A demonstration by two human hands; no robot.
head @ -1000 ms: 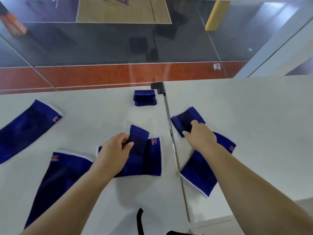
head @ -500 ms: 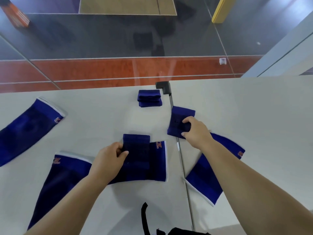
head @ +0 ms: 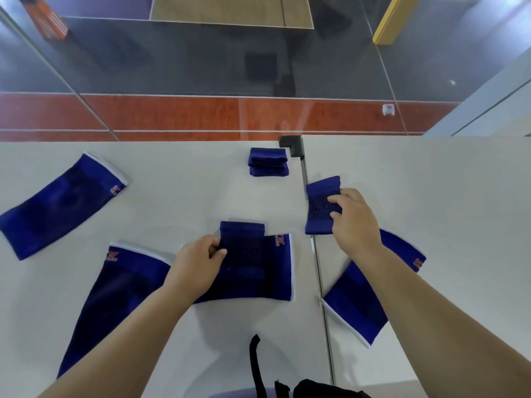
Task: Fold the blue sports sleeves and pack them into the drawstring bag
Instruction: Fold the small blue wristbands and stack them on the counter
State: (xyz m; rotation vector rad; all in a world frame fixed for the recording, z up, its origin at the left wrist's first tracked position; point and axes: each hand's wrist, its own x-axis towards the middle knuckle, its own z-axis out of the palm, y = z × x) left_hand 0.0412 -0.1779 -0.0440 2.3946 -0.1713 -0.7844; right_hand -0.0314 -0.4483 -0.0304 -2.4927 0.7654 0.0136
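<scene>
Right now both hands are busy with separate sleeves, and that split attention is the main hazard. The left hand (head: 201, 262) pinches the folded-over flap of the middle sleeve (head: 253, 268), thumb on top and fingers curled at the fold's edge, while the right hand (head: 352, 222) grips the turned-up end of the right sleeve (head: 356, 314), fingers curled round the doubled cloth. That right sleeve lies across the seam (head: 316, 254) where two halves of the table (head: 178, 196) meet, so its trailing end could snag in the gap or drag askew as the fold is carried over. The knit looks springy; if either pinch loosens before the fold is pressed flat, the flap would likely spring open and the fold come out crooked. Two more sleeves, the far-left sleeve (head: 60, 202) and the near-left sleeve (head: 115, 305), lie unfolded, and only one folded stack (head: 268, 162) sits near the far edge. The drawstring bag (head: 316, 390) is barely in view at the near edge, its black cord (head: 254, 366) trailing on the table; a forearm sweeping back could catch that cord and pull the bag off.
</scene>
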